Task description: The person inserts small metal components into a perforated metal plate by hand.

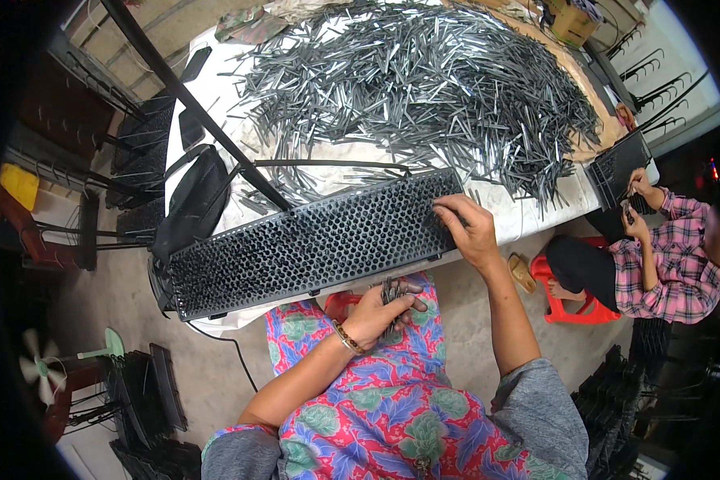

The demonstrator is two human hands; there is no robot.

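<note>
A long black panel [320,244] full of round holes lies slantwise at the table's near edge. Above my lap, my left hand [380,312] is closed around a bunch of thin dark strips [394,304]. My right hand [468,226] is at the panel's right end, thumb and fingers pinched together over the holes. Whatever sits between those fingertips is too small to make out. Beyond the panel, a big heap of loose dark strips [408,84] spreads over the white-covered table [528,218].
A black pole [200,116] slants down across the panel's far side. A dark bag [196,200] rests by its left end. To the right, a co-worker in a plaid shirt [672,256] sits on a red stool [588,308], hands at another black panel [620,168]. A fan [44,368] stands lower left.
</note>
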